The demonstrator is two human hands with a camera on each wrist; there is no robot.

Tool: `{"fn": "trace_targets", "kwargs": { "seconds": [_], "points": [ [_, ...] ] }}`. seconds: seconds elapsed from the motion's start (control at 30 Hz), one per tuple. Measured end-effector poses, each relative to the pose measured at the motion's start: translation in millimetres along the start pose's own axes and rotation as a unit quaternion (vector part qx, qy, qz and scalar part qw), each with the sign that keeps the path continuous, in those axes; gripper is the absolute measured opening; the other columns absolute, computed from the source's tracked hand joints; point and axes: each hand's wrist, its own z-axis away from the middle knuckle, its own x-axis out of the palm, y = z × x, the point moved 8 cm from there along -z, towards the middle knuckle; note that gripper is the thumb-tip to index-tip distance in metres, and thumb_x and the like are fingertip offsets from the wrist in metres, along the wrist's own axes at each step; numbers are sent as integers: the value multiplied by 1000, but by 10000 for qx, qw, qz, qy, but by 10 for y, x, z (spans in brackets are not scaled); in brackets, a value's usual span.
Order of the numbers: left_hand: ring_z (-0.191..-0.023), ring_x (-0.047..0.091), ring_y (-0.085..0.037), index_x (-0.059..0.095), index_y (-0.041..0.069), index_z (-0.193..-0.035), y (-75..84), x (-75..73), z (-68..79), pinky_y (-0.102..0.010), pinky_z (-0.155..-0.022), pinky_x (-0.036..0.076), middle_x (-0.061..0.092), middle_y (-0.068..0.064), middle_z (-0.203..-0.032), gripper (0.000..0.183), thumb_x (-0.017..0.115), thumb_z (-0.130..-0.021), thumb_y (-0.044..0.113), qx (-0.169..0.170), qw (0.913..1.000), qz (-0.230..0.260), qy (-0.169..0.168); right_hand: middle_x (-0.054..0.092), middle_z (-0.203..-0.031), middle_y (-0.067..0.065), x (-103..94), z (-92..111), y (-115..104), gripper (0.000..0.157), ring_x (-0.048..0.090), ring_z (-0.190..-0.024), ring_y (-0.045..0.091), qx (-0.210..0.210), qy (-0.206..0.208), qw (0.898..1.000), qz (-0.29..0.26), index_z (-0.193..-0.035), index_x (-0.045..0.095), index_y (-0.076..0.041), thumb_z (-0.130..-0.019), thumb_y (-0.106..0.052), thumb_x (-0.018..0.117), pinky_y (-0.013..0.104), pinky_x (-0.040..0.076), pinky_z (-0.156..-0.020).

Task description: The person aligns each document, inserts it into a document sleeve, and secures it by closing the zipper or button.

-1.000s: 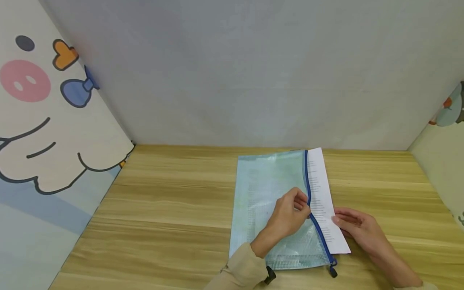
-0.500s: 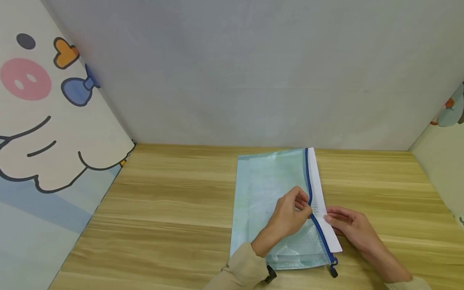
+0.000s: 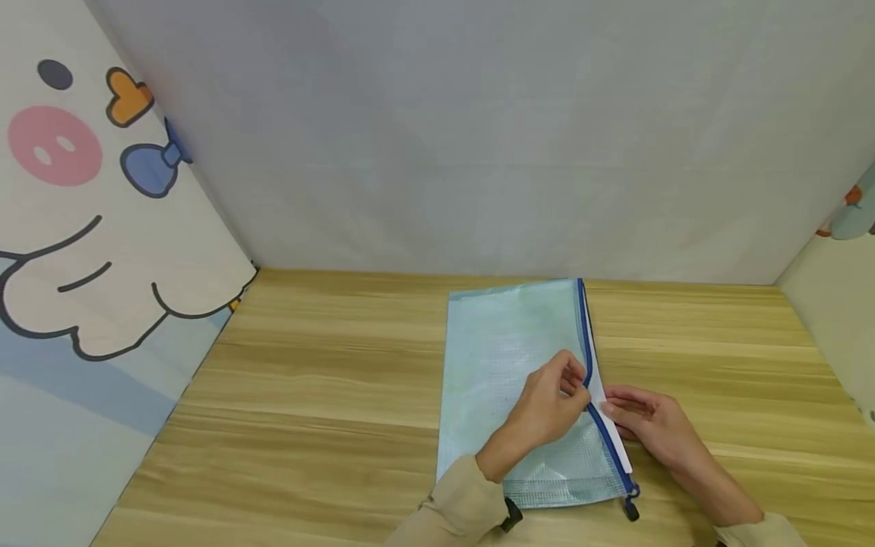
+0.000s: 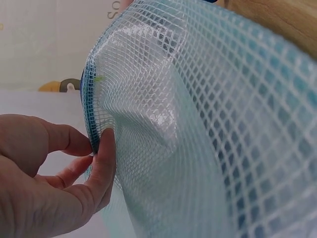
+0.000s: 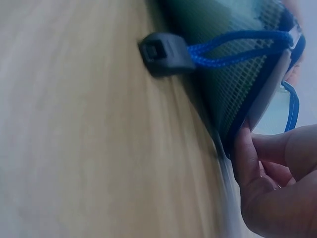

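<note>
A pale blue mesh zip pouch [image 3: 506, 334] lies flat on the table, its blue zipper edge on the right side. My left hand [image 3: 547, 399] pinches the upper lip of that edge between thumb and fingers; the left wrist view shows the mesh [image 4: 163, 109] lifted there. White paper [image 3: 598, 395] sits mostly inside the pouch, with a narrow strip sticking out at the opening. Thumb and fingers of my right hand [image 3: 649, 425] pinch the paper's outer edge. At the near right corner hangs a black zipper pull [image 5: 168, 53] on a blue cord.
The wooden table [image 3: 307, 395] extends left and right of the pouch. A pale grey wall [image 3: 478, 137] stands behind, and a panel with cartoon figures [image 3: 123, 289] rises on the left. Another printed panel [image 3: 830, 304] borders the right.
The paper has slid leftward into the pouch, from a wide printed strip to a thin one. My right hand has moved left with it. My left hand has stayed at the zipper edge.
</note>
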Motion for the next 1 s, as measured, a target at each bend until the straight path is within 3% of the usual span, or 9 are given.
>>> {"fn": "trace_targets", "kwargs": {
  "seconds": [0.57, 1.0],
  "points": [
    [-83, 61, 1, 61, 5, -104, -9, 10, -11, -14, -75, 51, 67, -2, -96, 14, 61, -91, -1, 5, 9999, -22, -143, 67, -126, 24, 147, -76, -31, 47, 67, -93, -1, -8, -354, 9989, 305, -139, 49, 18, -101, -5, 63, 24, 59, -76],
    [-82, 61, 0, 61, 2, -104, 2, 1, -17, -13, -76, 51, 66, 0, -93, 13, 62, -92, -2, 71, 9999, 10, -95, 67, -119, 32, 171, -91, -103, 37, 64, -92, -4, -631, -472, 9943, 721, -129, 53, 25, -96, 9, 59, 18, 55, -78]
  ]
}}
